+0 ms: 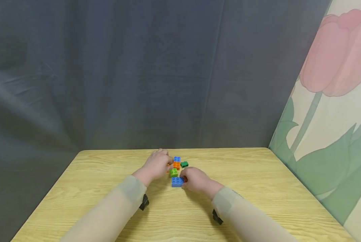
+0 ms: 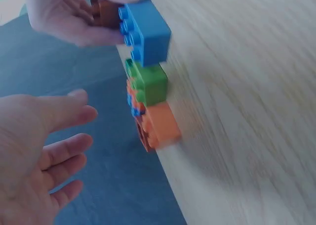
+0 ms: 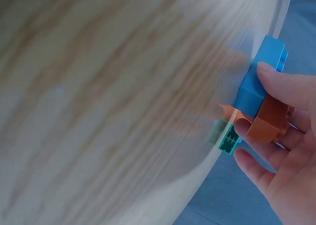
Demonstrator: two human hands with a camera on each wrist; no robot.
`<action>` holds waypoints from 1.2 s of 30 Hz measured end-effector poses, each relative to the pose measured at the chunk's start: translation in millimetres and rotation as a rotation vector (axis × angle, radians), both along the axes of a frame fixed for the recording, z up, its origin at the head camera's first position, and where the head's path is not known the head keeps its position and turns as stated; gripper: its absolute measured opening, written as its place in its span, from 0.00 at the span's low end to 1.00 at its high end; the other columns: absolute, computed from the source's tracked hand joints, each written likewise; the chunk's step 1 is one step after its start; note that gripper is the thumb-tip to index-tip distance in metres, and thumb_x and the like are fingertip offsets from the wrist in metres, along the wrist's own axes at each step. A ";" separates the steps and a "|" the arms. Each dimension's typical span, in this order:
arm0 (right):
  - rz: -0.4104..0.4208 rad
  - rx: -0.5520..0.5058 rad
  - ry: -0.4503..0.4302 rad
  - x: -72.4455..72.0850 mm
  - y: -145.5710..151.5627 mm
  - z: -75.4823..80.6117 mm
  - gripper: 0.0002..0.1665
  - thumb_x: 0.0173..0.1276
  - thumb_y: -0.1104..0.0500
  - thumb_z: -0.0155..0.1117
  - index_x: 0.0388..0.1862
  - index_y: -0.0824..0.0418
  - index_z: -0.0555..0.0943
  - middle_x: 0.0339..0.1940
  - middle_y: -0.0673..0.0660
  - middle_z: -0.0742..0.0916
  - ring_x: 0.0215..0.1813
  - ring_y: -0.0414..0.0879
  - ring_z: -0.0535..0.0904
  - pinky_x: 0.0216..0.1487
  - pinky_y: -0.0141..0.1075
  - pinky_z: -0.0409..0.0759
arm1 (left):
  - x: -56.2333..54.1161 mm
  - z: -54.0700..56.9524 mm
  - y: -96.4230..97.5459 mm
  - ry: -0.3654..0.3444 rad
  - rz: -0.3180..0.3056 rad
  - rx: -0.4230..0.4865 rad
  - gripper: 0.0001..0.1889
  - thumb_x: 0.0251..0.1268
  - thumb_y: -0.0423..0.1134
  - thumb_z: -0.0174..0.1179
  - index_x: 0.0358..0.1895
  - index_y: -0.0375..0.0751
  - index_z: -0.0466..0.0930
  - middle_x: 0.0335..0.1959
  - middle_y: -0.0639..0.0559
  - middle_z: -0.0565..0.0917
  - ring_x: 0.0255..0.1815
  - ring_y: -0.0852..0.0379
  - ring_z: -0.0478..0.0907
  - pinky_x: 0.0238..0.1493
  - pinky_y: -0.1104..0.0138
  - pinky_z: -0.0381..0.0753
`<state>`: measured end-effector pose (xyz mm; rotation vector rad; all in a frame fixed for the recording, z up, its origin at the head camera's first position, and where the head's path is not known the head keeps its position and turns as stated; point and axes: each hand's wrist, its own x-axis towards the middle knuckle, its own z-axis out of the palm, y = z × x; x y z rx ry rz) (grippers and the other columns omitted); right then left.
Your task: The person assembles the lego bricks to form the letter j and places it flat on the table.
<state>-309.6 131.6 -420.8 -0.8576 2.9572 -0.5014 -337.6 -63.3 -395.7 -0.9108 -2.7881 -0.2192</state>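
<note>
My right hand (image 1: 195,179) grips a long blue brick (image 1: 176,182) low over the table, the thumb lying along its side in the right wrist view. Against that brick, within the same hand's fingers, sits a brown-orange brick (image 3: 269,118). A light green brick (image 1: 173,172) is just behind the blue one. Fingers loosely bent and apart, my left hand (image 2: 44,151) holds nothing. It hovers beside an orange brick (image 2: 164,123), which it partly hides in the head view.
Farther back are an orange brick (image 1: 176,165) and a small blue brick (image 1: 176,159), close together. A dark green brick (image 1: 184,164) lies to their right. The wooden table (image 1: 229,161) ends at a dark curtain (image 1: 156,84), with a tulip-patterned panel (image 1: 334,117) on the right.
</note>
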 end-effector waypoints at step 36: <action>0.018 0.009 0.003 -3.0 0.9 -4.4 0.09 0.58 0.62 0.77 0.34 0.58 0.84 0.24 0.44 0.78 0.29 0.42 0.70 0.34 0.36 0.71 | -10.8 -32.8 18.7 -0.031 0.042 -0.048 0.18 0.63 0.47 0.69 0.55 0.46 0.83 0.50 0.50 0.83 0.53 0.47 0.77 0.60 0.51 0.70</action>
